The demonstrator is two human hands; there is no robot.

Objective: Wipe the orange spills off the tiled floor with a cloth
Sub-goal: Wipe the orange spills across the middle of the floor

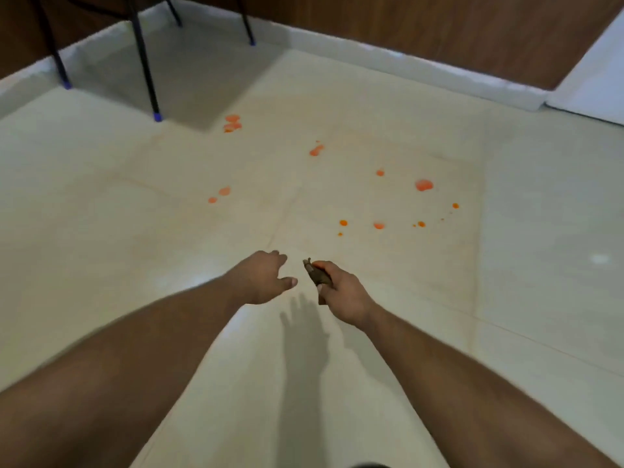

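Right hand [341,292] is curled round a small bunched dark-brown cloth [315,275], held above the pale glossy tiled floor [135,231], not yet touching it; left hand [261,280] is loose and open, fingers relaxed, holding nothing, just beside the right. No wiping contact yet, so I read this as the approach step. Scattered orange liquid spills [423,185] sit ahead of both hands: a cluster of small drops [379,225] nearest the cloth, a larger blob further right, a streak [316,150] mid-floor, two dots [219,194] to the left, and a patch [232,123] close to the black chair leg with a blue foot cap [157,116]. Suggest opening the cloth out flatter first; as bunched it looks too small to cover much and would likely smear. Work nearest drops first, wipe inward toward each blob's centre, refold to a clean face between patches. Faint orange haze on the tiles suggests thin residue, so a wider pass is probably needed. Open floor is generous centre and right. Limits: the chair legs top left, the white skirting [371,52] under the brown wood-look wall [439,21] at the back, a white panel edge [594,82] at the far right. The far patch by the chair leg is the tight one; approach from the open side.
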